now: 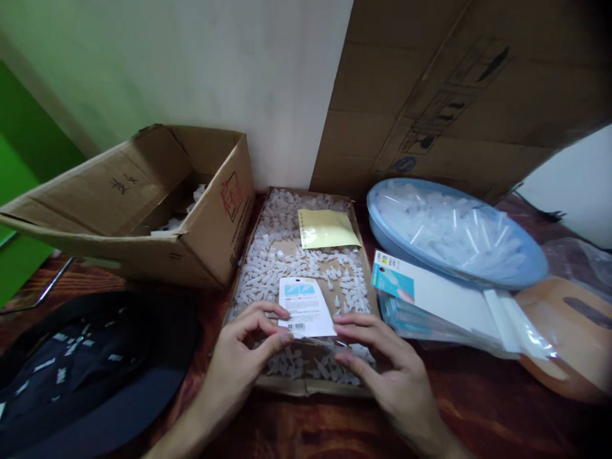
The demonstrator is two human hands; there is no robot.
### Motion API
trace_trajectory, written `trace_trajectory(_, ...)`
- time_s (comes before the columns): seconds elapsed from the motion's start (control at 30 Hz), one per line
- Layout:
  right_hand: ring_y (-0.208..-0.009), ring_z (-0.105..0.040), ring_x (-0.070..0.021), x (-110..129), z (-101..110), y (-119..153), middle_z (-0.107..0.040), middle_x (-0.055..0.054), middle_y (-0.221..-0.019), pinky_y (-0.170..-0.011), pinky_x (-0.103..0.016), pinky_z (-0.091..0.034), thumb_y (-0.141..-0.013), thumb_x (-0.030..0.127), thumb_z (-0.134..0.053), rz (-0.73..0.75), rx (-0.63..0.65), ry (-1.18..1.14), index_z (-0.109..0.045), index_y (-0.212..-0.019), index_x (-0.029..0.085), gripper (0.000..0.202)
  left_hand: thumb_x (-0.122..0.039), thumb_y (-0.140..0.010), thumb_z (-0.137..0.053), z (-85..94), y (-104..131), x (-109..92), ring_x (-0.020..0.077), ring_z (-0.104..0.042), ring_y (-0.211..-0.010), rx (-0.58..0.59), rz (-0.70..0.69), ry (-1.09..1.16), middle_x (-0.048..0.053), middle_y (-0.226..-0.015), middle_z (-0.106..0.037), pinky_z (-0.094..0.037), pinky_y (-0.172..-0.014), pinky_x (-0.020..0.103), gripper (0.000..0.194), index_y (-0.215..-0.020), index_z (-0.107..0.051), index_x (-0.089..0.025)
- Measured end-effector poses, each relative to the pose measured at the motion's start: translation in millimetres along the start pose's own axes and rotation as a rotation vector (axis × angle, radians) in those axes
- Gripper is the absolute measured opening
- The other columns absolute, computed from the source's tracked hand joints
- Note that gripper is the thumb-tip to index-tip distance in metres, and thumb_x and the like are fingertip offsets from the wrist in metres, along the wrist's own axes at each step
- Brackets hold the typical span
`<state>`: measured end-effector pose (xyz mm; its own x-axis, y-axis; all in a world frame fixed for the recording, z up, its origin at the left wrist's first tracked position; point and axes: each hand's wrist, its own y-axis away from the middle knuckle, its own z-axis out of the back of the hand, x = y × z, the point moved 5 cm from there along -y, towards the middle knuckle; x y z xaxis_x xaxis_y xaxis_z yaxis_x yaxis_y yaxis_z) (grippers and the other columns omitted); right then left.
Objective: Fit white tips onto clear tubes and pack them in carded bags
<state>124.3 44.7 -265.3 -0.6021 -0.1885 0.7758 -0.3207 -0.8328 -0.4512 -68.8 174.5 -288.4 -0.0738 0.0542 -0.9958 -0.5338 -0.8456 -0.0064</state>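
Note:
A white printed card [306, 306] with a barcode, in what looks like a clear sleeve, is held low over a shallow cardboard tray [313, 387]. My left hand [248, 338] pinches its lower left corner between thumb and fingers. At the lower right edge my right hand [382, 357] grips it the same way, thumb below and fingers on top. Many small white plastic pieces [306, 264] cover the tray around and behind the card. A yellow sheet [329, 229] lies on the pieces at the tray's back right.
An open cardboard box [210, 239] stands at the left, behind a black cap [95, 376]. To the right are a blue basin [382, 220] of clear packets, a stack of packaged cards [430, 306] and an orange plastic object [568, 338]. A large carton [430, 83] stands behind.

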Motion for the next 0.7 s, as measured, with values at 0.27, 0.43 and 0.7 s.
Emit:
trace_trajectory(0.27,-0.081,-0.072,-0.0162,2.5,0.6,-0.6,-0.075,-0.002,-0.086,-0.075,-0.025,-0.056,-0.091,0.02,-0.074,-0.001,-0.036,-0.058,-0.079,-0.085,0.026,0.01,-0.039,-0.086,-0.076,-8.5,3.7,-1.5,0.0174,-0.068,-0.097,0.032,0.001,0.059,0.008,-0.107,-0.069,-0.054,-0.082,0.025,0.029,-0.071,-0.067,-0.016)
trace_trajectory(0.43,-0.077,-0.067,-0.0177,10.3,4.4,0.2,-0.069,-0.002,-0.08,-0.072,-0.026,-0.053,-0.095,0.03,-0.069,-0.112,-0.044,-0.073,-0.07,-0.075,0.022,0.021,-0.051,-0.077,-0.081,-11.5,22.0,-2.9,0.0225,-0.069,-0.107,-0.139,0.096,0.092,0.012,-0.125,-0.06,-0.06,-0.083,0.027,0.038,-0.07,-0.074,-0.015)
trace_trajectory(0.7,-0.07,-0.064,-0.0167,21.5,-11.9,70.7,-0.063,-0.002,-0.077,-0.063,-0.023,-0.051,-0.098,0.028,-0.061,-0.234,0.027,-0.058,-0.065,-0.078,0.023,0.021,-0.053,-0.065,-0.089,-11.6,100.7,27.7,0.021,-0.072,-0.094,-0.475,0.221,0.06,0.009,-0.104,-0.069,-0.063,-0.073,0.022,0.033,-0.068,-0.082,-0.021)
